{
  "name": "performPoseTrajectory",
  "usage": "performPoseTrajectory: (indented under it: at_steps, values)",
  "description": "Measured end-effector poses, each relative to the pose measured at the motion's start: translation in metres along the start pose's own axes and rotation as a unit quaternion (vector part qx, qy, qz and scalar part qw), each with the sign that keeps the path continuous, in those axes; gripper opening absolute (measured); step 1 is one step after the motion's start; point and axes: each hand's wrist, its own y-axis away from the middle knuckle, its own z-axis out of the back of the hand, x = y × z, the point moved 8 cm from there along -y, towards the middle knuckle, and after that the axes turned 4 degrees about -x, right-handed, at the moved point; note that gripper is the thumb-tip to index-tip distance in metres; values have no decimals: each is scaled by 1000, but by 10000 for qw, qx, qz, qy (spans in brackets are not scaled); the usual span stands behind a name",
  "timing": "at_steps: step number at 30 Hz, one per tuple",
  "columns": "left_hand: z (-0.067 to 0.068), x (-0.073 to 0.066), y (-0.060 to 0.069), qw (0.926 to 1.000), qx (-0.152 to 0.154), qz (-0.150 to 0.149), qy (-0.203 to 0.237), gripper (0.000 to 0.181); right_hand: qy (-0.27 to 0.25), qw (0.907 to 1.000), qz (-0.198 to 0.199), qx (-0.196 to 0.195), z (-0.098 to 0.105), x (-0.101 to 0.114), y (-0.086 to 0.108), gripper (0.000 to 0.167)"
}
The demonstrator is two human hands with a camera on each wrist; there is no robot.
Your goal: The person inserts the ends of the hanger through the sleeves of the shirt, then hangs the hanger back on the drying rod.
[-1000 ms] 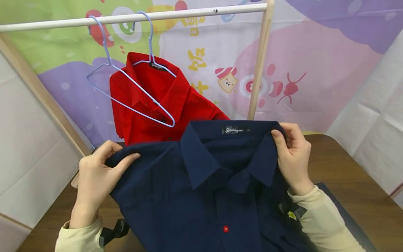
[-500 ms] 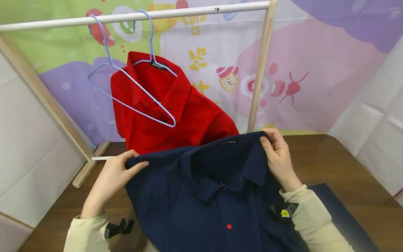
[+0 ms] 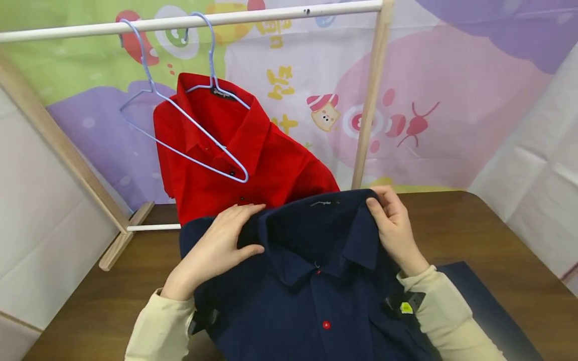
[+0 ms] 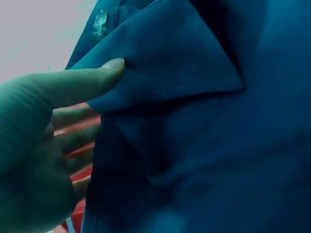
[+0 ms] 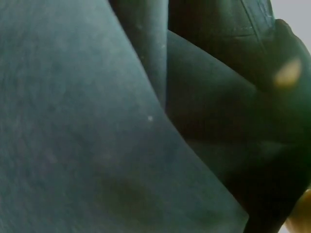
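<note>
A navy button-up shirt (image 3: 289, 311) with red buttons hangs between my hands, its collar towards the rack. My right hand (image 3: 395, 228) pinches the right end of the collar between thumb and fingers. On the other side, my left hand (image 3: 217, 250) lies at the left shoulder beside the collar, thumb and fingers spread apart. Seen from the left wrist, the thumb (image 4: 92, 82) lies straight over the collar flap (image 4: 175, 58), and the fingers reach behind the cloth's edge. The right wrist view is mostly filled by dark shirt cloth (image 5: 87, 121).
Behind the shirt stands a rack with a white rail (image 3: 271, 15). A bare light-blue hanger (image 3: 189, 120) hangs on it, in front of a red shirt (image 3: 289, 165) on another hanger. Dark folded cloth (image 3: 478, 296) lies on the brown table (image 3: 447, 225) at right.
My left hand has let go of the outer shoulder and slid right to the collar. My right hand keeps its grip, having lowered slightly and shifted left with the shirt.
</note>
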Motion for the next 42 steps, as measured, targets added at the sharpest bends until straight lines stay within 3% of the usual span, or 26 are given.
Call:
performPoseTrajectory:
  at_steps: [3, 7, 11, 16, 20, 24, 29, 31, 37, 42]
  values:
    - [-11, 1, -5, 9982, 180, 56, 560, 70, 2, 10000, -18, -46, -1, -1, 1, 21]
    - [-22, 5, -11, 9940, 148, 293, 1044, 58, -4, 9999, -54, -110, -1, -4, 2, 20]
    - [-31, 9, -13, 9854, -63, 553, 1608, 40, 13, 9996, -70, -260, 1, -6, 2, 18]
    - [-30, 14, -14, 9703, -469, 829, 2225, 23, 303, 9980, -139, -531, 5, -9, 3, 15]
    - [-28, 18, -15, 9644, -666, 1019, 2347, 17, 957, 9934, -304, -559, 5, -11, 4, 6]
    - [-24, 13, -12, 9601, -633, 1231, 2431, 12, 1912, 9794, -257, -605, 3, -7, 8, 6]
    - [-10, -6, -9, 9591, -612, 1276, 2452, 7, 2993, 9511, 297, -696, 0, -1, 13, 10]
    - [-12, -4, -9, 9589, -644, 1261, 2457, 7, 3162, 9449, 518, -675, -1, -1, 14, 11]
    - [-31, 21, -9, 9600, -647, 1258, 2417, 11, 3301, 9409, 619, -429, -3, -2, 15, 16]
    - [-29, 27, -6, 9582, -674, 1243, 2486, 15, 3272, 9436, 489, -81, -8, -4, 14, 24]
